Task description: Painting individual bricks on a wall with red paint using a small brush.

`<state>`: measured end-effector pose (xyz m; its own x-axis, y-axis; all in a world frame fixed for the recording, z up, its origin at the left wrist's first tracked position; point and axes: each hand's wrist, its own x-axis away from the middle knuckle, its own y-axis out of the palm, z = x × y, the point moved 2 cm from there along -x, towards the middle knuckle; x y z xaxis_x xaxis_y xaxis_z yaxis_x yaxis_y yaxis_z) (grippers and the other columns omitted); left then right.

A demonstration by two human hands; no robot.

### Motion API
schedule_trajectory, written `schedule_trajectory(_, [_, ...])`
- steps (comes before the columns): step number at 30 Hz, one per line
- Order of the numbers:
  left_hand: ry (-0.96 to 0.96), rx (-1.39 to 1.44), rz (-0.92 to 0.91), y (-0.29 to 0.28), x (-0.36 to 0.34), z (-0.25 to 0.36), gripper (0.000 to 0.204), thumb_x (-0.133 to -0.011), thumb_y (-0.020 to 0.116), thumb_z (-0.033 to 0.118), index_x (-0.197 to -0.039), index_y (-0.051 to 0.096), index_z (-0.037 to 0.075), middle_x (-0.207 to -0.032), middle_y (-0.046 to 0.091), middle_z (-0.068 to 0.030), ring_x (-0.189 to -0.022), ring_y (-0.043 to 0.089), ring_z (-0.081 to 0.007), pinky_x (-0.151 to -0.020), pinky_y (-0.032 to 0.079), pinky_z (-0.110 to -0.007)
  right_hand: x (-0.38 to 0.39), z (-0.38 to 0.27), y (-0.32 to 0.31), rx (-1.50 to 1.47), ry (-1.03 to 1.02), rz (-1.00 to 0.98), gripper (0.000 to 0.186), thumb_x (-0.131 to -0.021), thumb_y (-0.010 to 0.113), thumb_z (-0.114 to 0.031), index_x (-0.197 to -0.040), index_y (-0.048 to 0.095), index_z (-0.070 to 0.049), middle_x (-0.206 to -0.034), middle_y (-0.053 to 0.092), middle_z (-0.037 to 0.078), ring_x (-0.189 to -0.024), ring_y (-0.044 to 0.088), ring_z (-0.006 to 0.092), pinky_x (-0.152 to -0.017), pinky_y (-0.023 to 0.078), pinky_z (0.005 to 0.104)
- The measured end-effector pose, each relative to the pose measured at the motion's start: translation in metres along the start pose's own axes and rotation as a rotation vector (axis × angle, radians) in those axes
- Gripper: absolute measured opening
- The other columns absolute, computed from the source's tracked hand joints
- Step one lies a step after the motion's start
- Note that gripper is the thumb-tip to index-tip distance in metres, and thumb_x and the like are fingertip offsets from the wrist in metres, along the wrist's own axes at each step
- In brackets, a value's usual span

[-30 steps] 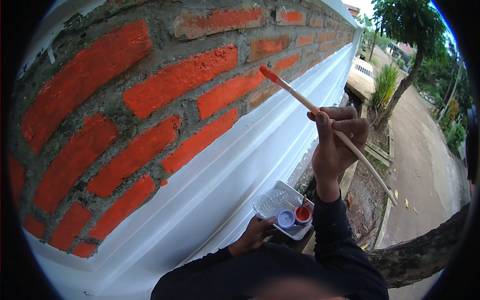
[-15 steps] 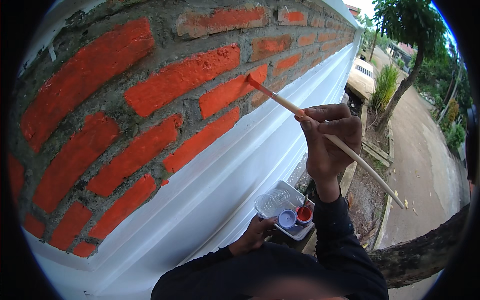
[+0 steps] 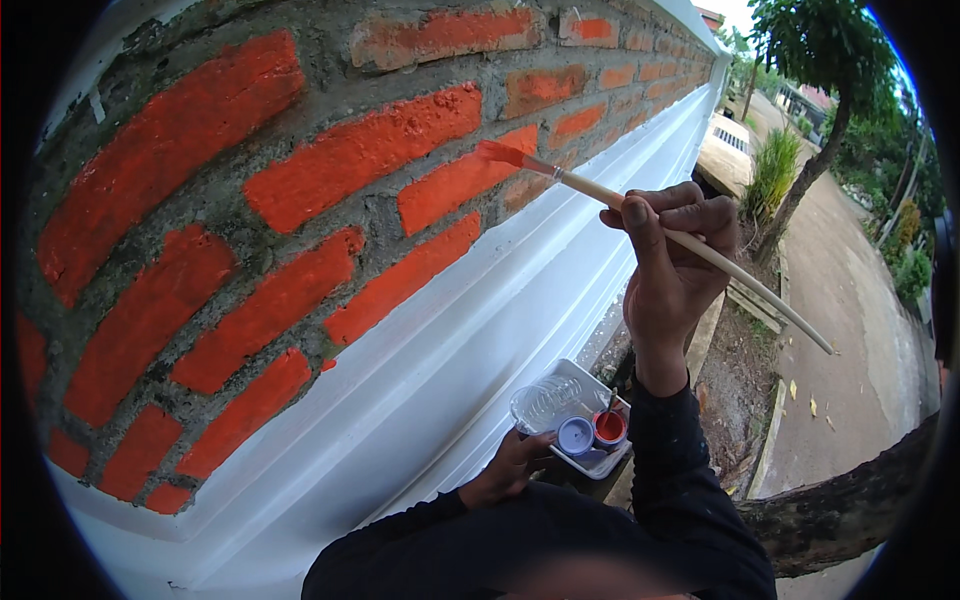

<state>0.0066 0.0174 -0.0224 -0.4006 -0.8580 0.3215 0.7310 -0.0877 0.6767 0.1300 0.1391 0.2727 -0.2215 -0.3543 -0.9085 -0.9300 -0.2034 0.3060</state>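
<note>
In my right hand is a long wooden paintbrush, gripped between fingers and thumb, its red-coated bristles against or very near an orange-red brick in the wall. My left hand grips the near edge of a white tray at the lower middle. The tray carries a clear ridged plastic container, a pale lavender cup or lid and an open cup of red paint with a stick in it. Grey mortar separates the bricks; some further along are only partly red.
A white plinth runs below the brickwork. Right of me are a concrete edging, a dirt verge, a grass clump, a slim tree and a paved path. A thick dark trunk lies close at the lower right.
The brush tip has moved left along the brick. My right hand first dipped down-left, then rose back up-right, leaving the brush more level. My left hand and tray have barely shifted.
</note>
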Motion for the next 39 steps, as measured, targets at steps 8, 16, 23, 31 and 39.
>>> schedule_trajectory(8, [0.033, -0.008, 0.018, -0.001, -0.003, -0.001, 0.072, -0.089, 0.076, 0.032, -0.145, 0.043, 0.004, -0.131, 0.062, -0.0148, -0.121, 0.062, -0.0292, -0.106, 0.049, -0.052, -0.001, 0.021, -0.012, 0.145, -0.028, 0.068, 0.022, -0.092, 0.07, 0.005, -0.093, 0.049, -0.001, -0.092, 0.065, 0.015, -0.087, 0.074, 0.0201, -0.076, 0.066, 0.0278])
schedule_trajectory(16, [0.03, -0.004, -0.013, 0.001, -0.003, 0.002, 0.071, -0.088, 0.076, 0.032, -0.145, 0.043, 0.006, -0.132, 0.062, -0.0141, -0.121, 0.062, -0.0289, -0.106, 0.049, -0.053, 0.023, 0.003, 0.011, 0.26, -0.191, -0.089, 0.027, -0.087, 0.074, 0.01, -0.095, 0.051, -0.003, -0.095, 0.065, 0.017, -0.088, 0.072, 0.0214, -0.072, 0.062, 0.026])
schedule_trajectory(23, [0.038, 0.0, 0.021, -0.002, -0.004, 0.0, 0.072, -0.087, 0.077, 0.032, -0.146, 0.043, 0.006, -0.133, 0.062, -0.0142, -0.121, 0.062, -0.0292, -0.106, 0.049, -0.054, 0.013, 0.005, -0.006, 0.344, -0.165, -0.013, 0.026, -0.088, 0.074, 0.007, -0.094, 0.051, -0.002, -0.094, 0.065, 0.016, -0.087, 0.072, 0.0188, -0.07, 0.061, 0.0243])
schedule_trajectory(31, [0.027, -0.014, 0.005, 0.0, -0.003, 0.0, 0.072, -0.087, 0.077, 0.032, -0.145, 0.044, 0.006, -0.133, 0.062, -0.0135, -0.121, 0.063, -0.0285, -0.106, 0.05, -0.053, 0.017, 0.004, -0.003, 0.368, -0.206, -0.027, 0.026, -0.087, 0.075, 0.007, -0.092, 0.052, -0.003, -0.092, 0.066, 0.016, -0.085, 0.074, 0.0214, -0.068, 0.061, 0.0274])
schedule_trajectory(39, [0.041, -0.005, 0.001, 0.001, -0.004, 0.001, 0.066, -0.089, 0.076, 0.031, -0.143, 0.047, 0.006, -0.13, 0.065, -0.0134, -0.118, 0.065, -0.0275, -0.104, 0.051, -0.052, 0.041, -0.018, 0.012, 0.091, -0.159, -0.141, 0.033, -0.083, 0.079, 0.006, -0.092, 0.048, -0.004, -0.092, 0.065, 0.017, -0.087, 0.073, 0.0239, -0.069, 0.064, 0.0293])
